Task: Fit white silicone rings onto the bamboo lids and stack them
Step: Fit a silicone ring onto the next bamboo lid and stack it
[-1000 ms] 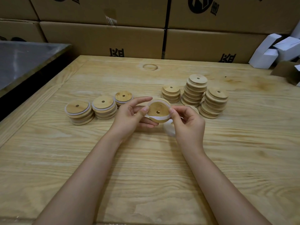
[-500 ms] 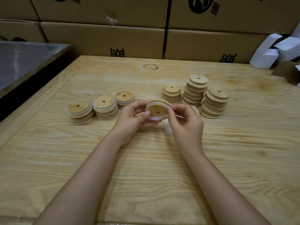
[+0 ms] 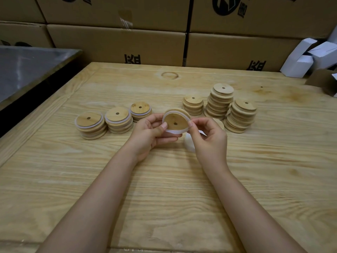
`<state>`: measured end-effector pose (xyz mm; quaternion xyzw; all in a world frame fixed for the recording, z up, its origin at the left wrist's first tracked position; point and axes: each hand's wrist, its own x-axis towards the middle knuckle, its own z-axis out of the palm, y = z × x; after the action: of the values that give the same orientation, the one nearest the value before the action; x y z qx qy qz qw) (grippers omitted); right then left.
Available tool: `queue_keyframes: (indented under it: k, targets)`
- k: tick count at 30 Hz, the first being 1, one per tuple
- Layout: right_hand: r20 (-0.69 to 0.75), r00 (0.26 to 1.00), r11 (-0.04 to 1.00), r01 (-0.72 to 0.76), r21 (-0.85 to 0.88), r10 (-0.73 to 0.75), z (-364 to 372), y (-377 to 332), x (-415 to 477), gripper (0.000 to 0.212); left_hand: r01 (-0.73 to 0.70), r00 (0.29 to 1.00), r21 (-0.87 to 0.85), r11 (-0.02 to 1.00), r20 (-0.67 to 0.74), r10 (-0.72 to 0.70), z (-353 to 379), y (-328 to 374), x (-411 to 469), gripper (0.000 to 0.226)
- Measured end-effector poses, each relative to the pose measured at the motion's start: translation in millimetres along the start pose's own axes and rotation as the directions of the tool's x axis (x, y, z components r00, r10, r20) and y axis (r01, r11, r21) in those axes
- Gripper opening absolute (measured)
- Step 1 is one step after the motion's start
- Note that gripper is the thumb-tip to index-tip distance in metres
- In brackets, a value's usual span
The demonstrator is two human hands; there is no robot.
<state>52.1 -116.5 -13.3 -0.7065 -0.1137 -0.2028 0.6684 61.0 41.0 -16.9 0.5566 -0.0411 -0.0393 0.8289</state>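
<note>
The left hand (image 3: 151,132) grips the bamboo lid (image 3: 176,120) between both hands; the right hand (image 3: 209,137) pinches the white silicone ring (image 3: 174,131) at its right edge. Best to walk that pinch round the rim, left thumb pinning the seated part.

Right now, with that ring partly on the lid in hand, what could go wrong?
1. The white ring looks loose along the lower edge of the held lid; it may twist or slip off if the right hand releases.
2. The tall stack stands just behind the right hand; a bump could topple it.
</note>
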Motion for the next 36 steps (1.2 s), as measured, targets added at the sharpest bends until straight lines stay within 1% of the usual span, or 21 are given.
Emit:
queue_keyframes:
  k: [3,5,7,10,14,16,18,25,30,34,36]
  targets:
    - [-0.009,1.000,1.000,-0.011,0.007,0.011,-0.6,1.4,0.5,0.018,0.056,0.995,-0.009,0.998,0.088,-0.055,-3.6,4.1,-1.0,0.029]
    - [-0.003,1.000,1.000,0.009,-0.009,-0.009,-0.3,1.7,0.2,0.020,0.078,0.988,0.015,0.997,0.129,-0.079,-4.4,4.9,-1.4,0.033]
    - [0.008,1.000,0.999,0.028,-0.039,-0.028,0.1,1.6,-0.6,0.021,0.079,0.990,0.086,0.993,0.112,-0.089,-2.9,3.3,-1.6,0.035]
    - [0.005,0.999,0.997,0.038,-0.070,-0.037,-0.5,2.1,-0.8,0.022,0.048,0.997,0.188,0.981,0.054,-0.059,0.0,-0.3,-1.4,0.034]
    - [0.011,0.998,0.988,0.058,-0.141,-0.057,1.1,2.4,-3.0,0.023,-0.035,0.999,0.243,0.969,0.044,0.025,2.5,-1.6,-1.6,0.027]
    - [-0.010,0.997,0.983,0.077,-0.166,-0.080,1.8,3.1,-4.3,0.017,-0.066,0.998,0.244,0.967,0.036,0.059,3.7,-1.2,-1.9,0.026]
    - [-0.038,0.997,0.987,0.057,-0.150,-0.064,2.1,3.5,-4.4,0.013,-0.087,0.996,0.223,0.971,0.022,0.084,4.1,-1.0,-1.8,0.025]
    - [-0.080,0.994,0.997,-0.076,-0.025,0.074,2.2,2.5,-2.3,0.016,-0.082,0.996,0.150,0.985,-0.034,0.088,5.8,-0.5,0.1,0.020]
    - [-0.027,0.984,0.982,-0.175,0.067,0.177,-0.8,-1.2,2.3,0.009,-0.044,0.999,0.086,0.995,-0.027,0.046,3.2,-0.1,-1.0,0.017]
    - [-0.015,0.982,0.978,-0.187,0.096,0.190,-1.5,-1.9,2.0,0.009,-0.042,0.999,0.128,0.991,0.011,0.041,0.3,1.8,-1.2,0.021]
    - [-0.025,0.984,0.981,-0.173,0.087,0.176,-2.1,-1.2,1.8,0.007,-0.042,0.999,0.182,0.982,0.039,0.035,-0.9,1.9,-1.6,0.030]
